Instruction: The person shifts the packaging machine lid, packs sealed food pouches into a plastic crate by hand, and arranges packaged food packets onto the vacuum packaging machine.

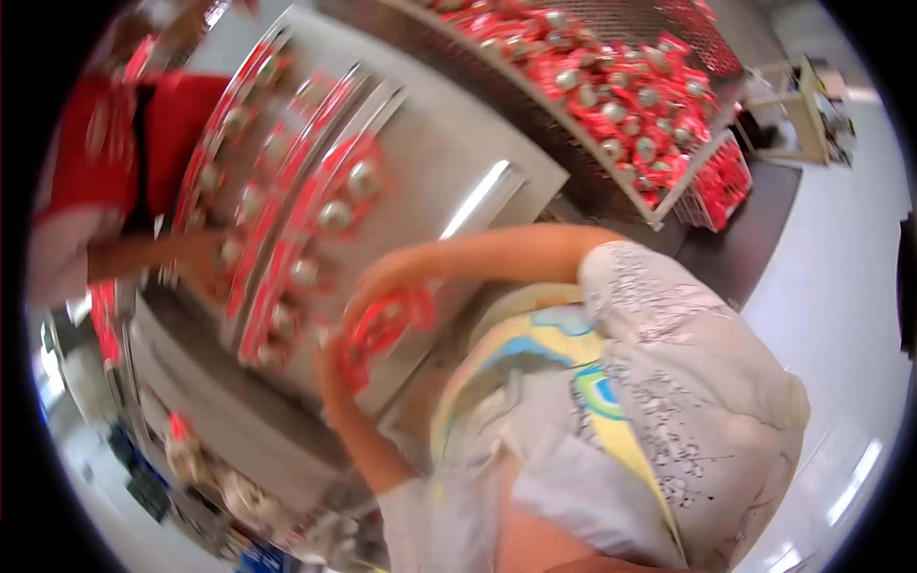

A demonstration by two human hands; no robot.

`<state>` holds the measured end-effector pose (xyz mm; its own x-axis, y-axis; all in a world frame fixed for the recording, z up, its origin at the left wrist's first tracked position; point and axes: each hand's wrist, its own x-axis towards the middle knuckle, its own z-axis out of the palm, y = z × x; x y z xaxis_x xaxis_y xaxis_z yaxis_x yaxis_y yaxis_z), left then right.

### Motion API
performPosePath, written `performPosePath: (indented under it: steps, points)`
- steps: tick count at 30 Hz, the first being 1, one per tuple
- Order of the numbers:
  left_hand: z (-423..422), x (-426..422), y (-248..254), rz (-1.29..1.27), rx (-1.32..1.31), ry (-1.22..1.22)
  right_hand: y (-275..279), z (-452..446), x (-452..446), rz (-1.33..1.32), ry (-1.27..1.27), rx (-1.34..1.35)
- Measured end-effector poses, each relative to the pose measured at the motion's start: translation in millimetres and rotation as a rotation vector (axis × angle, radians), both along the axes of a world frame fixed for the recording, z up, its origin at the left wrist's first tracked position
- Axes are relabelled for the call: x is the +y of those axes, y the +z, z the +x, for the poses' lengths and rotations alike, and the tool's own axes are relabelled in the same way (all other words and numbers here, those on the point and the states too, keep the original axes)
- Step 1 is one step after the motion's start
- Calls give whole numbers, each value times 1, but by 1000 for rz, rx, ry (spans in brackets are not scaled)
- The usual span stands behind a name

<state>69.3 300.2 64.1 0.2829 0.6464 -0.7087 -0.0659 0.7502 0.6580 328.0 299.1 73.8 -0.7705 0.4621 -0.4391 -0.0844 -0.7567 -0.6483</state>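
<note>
A steel worktop (449, 115) is spread out around the hands, pale floor (831, 296) visible well off past it, everything kinda smeared by blur. A red packet (384, 327) is caught right between the right hand (380, 279) and the left hand (331, 361); both are curled around it, but how tightly either is closed can't be told. Just beyond the grip, more red packets with round pale pieces (334, 216) are lined up along a metal rail (320, 162). Across that rail from the grip, a co-worker's hand (205, 260) is reached in. Off to the right-hand side, a mesh bin (535, 100) is heaped with similar packets.
</note>
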Motion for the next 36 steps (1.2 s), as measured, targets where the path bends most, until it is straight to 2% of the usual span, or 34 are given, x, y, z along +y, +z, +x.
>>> performPosePath:
  steps: [1,2,5,6,7,8,9,11,12,13,14,15,16,18,19,20,21,22,25,28,29,30,32,34,36]
  points:
    - [37,-9,26,-134,-49,88,-5,-7,3,-52,30,-76]
    - [49,-10,25,-72,-1,93,-36,-18,6,-30,-49,83]
    - [66,-5,12,143,150,151,-123,-41,5,359,-307,384]
    - [72,0,5,218,205,175,-72,7,0,152,-291,220]
    - [81,9,-4,409,318,49,-18,58,-5,-76,-298,69]
    - [89,18,-14,603,447,-52,-18,86,-10,-8,-402,71]
    - [95,32,-28,913,623,-313,-18,107,-11,60,-504,74]
    - [196,41,6,456,28,-81,-12,171,-15,167,-652,10]
    - [247,45,23,215,-185,73,-3,220,-21,200,-697,-57]
    - [307,41,38,198,-216,-12,1,264,-32,310,-785,-170]
    - [348,46,27,265,-199,-137,6,311,-43,403,-811,-321]
    - [390,51,15,341,-183,-259,-17,349,-52,577,-890,-554]
    - [431,56,3,422,-170,-372,-16,384,-70,525,-1025,-759]
    - [514,58,-3,608,19,-640,-35,459,-88,590,-1122,-889]
    - [548,56,-8,683,68,-796,-46,489,-101,488,-1132,-1134]
    - [574,61,-40,890,228,-924,-49,517,-108,423,-1113,-1215]
    - [603,55,-31,1063,428,-1032,-68,542,-113,344,-1143,-1232]
    - [628,53,-36,1100,669,-1187,-87,562,-113,311,-1111,-1371]
    - [659,40,-73,1239,1037,-1274,-130,595,-100,225,-929,-1478]
    - [653,29,-105,1500,1117,-1213,-142,596,-75,65,-686,-1670]
    - [652,27,-105,1476,1097,-1244,-165,594,-72,98,-722,-1704]
    - [652,26,-95,1387,1047,-1303,-185,591,-72,132,-759,-1735]
    - [635,15,-93,1515,933,-1258,-173,583,-66,118,-597,-1771]
    - [617,12,-101,1667,821,-1197,-170,575,-73,287,-391,-1860]
    - [608,12,-123,1662,651,-1102,-173,578,-69,150,-296,-1822]
